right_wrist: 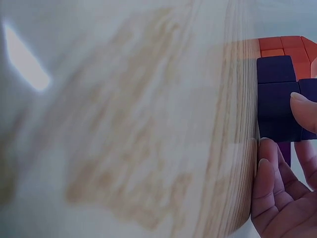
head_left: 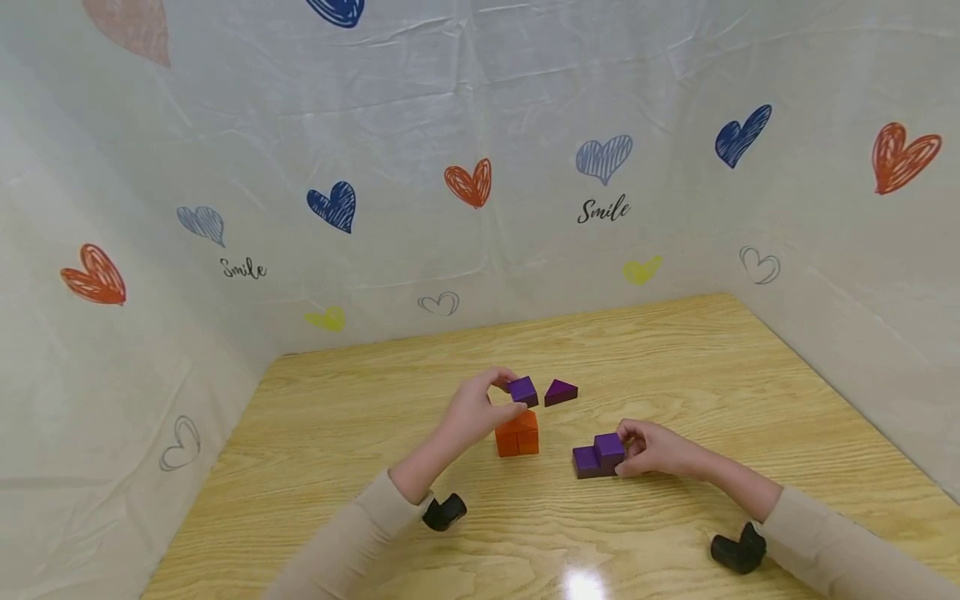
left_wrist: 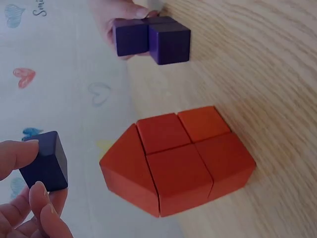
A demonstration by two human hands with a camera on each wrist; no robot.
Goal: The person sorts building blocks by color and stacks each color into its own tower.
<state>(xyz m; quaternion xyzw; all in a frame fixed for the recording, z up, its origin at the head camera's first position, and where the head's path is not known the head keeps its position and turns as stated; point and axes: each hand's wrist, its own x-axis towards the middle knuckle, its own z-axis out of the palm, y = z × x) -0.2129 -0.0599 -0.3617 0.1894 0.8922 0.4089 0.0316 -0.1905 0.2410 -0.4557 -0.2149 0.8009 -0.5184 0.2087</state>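
My left hand (head_left: 474, 410) pinches a purple cube (head_left: 522, 392) between thumb and fingers, raised off the table in the left wrist view. Close by that hand stands an orange block stack (head_left: 517, 437), several cubes topped by a triangular piece (left_wrist: 130, 171). To the right, my right hand (head_left: 663, 450) grips the near end of a stepped group of purple blocks (head_left: 587, 461), one cube (head_left: 609, 448) sitting higher than its neighbour. The right thumb lies on these blocks in the right wrist view; some fingertips are hidden behind them.
A purple triangular block (head_left: 561, 392) lies on the wooden table (head_left: 360, 417) behind the orange stack. A pale cloth (head_left: 525, 250) printed with hearts hangs around the table's back and sides. Black wrist devices (head_left: 444, 512) sit by both sleeves.
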